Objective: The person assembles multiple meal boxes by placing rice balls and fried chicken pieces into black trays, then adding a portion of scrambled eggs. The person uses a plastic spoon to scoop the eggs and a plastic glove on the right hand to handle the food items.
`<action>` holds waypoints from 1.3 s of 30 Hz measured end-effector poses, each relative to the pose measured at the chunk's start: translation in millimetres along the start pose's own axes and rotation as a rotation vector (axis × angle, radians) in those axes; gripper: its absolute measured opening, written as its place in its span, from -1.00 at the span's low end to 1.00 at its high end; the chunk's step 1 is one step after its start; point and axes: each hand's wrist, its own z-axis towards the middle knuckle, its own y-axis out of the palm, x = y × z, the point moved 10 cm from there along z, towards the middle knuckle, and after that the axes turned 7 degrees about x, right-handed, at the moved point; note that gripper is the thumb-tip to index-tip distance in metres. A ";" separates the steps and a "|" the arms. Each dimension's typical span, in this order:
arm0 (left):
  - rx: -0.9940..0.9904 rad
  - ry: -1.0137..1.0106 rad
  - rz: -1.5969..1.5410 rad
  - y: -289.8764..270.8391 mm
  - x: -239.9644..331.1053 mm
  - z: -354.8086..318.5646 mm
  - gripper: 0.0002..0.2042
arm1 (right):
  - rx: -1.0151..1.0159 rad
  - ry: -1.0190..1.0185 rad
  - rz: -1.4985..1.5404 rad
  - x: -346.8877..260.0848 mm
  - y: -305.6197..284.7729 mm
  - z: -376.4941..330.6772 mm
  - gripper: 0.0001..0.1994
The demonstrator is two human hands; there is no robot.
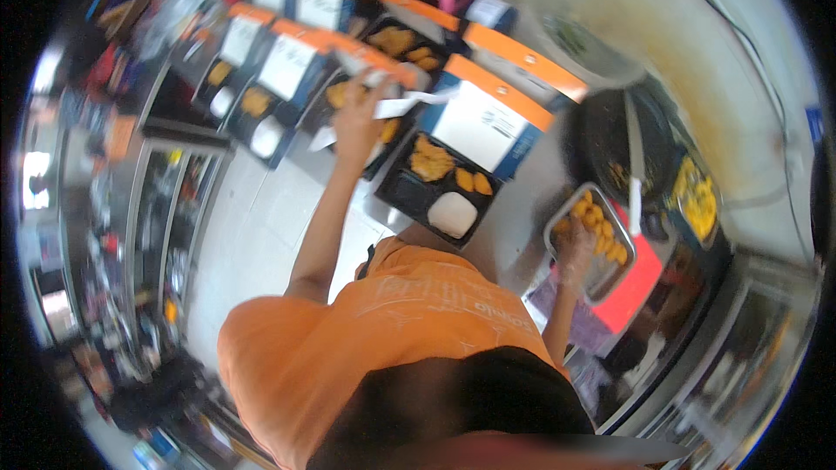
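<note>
Head view: left hand (359, 117) outstretched over black meal tray (348, 109), grip unclear; right hand (575, 248) curled in metal tray (620, 235) of fried pieces (596, 219).

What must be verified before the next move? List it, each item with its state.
1. Right hand is at the fried yellow pieces: ok, it rests on them. Whether it grips one: cannot tell, blurred.
2. Rectangular metal tray has stock: ok, many pieces at its far end.
3. Left hand is at the row of boxes: ok, it reaches a further open box. Whether it holds anything: cannot tell.
4. Nearest black compartment meal box is filled: ok, it holds a white rice mound and fried food.
5. Its white-and-orange lid is out of the way: ok, it stands open behind the box.
</note>
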 end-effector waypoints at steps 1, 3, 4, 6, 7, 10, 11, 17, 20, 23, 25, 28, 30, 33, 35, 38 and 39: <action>0.002 0.022 -0.060 -4.0 9.4 -4.5 -0.39 | -0.018 -0.026 0.001 1.0 -1.9 0.1 -0.55; -0.021 0.039 -0.053 -7.9 20.1 -12.7 -0.53 | -0.091 -0.054 -0.096 5.8 2.0 2.5 -0.55; -0.017 0.033 -0.069 -12.0 21.6 -16.5 -0.54 | -0.089 -0.091 -0.139 5.8 0.0 4.8 -0.55; -0.045 -0.064 -0.066 -16.3 8.2 -24.8 -0.63 | -0.064 -0.129 -0.031 4.5 -7.9 7.0 -0.59; -0.002 -0.115 -0.079 -24.1 -3.6 -27.6 -0.63 | -0.062 -0.101 0.007 7.3 -9.7 7.8 -0.61; 0.088 -0.306 -0.106 -46.2 -59.7 -39.0 -0.68 | 0.011 -0.058 0.173 6.7 -15.3 8.5 -0.66; 0.171 -0.340 -0.120 -56.2 -77.3 -42.8 -0.69 | -0.016 -0.071 0.091 5.2 -7.8 8.7 -0.67; 0.355 -0.639 -0.104 -93.5 -201.5 -80.0 -0.81 | -0.122 -0.112 -0.589 41.4 44.6 16.6 -0.71; 0.375 -0.792 -0.034 -116.1 -267.2 -104.7 -0.83 | -0.129 -0.075 -0.220 58.8 36.4 11.0 -0.64; 0.462 -0.867 0.011 -143.7 -320.9 -127.6 -0.84 | 0.116 0.010 0.033 29.7 -4.6 15.0 -0.60; 0.495 -0.921 0.041 -157.5 -346.7 -139.1 -0.82 | 0.239 0.168 1.497 -16.7 -23.7 19.6 -0.63; 0.527 -1.002 0.055 -167.6 -369.1 -149.5 -0.82 | 0.293 0.239 1.891 -129.6 -11.3 56.4 -0.61; 0.555 -0.980 0.022 -168.9 -378.8 -151.0 -0.82 | -0.093 0.096 1.856 -236.3 8.5 71.1 -0.65; 0.503 -1.109 -0.014 -151.2 -395.1 -172.8 -0.83 | -0.290 -0.342 1.282 -385.0 55.0 81.9 -0.71; 0.495 -1.162 0.030 -140.3 -395.8 -191.5 -0.79 | 0.080 -1.294 0.077 -502.8 91.7 30.0 -0.74; 0.498 -1.218 0.071 -119.0 -387.3 -214.2 -0.68 | -0.878 -0.474 0.802 -572.1 222.9 15.4 -0.64; 0.472 -1.267 0.019 -107.7 -384.2 -222.4 -0.64 | -0.895 -0.666 0.666 -613.1 247.5 -0.6 -0.62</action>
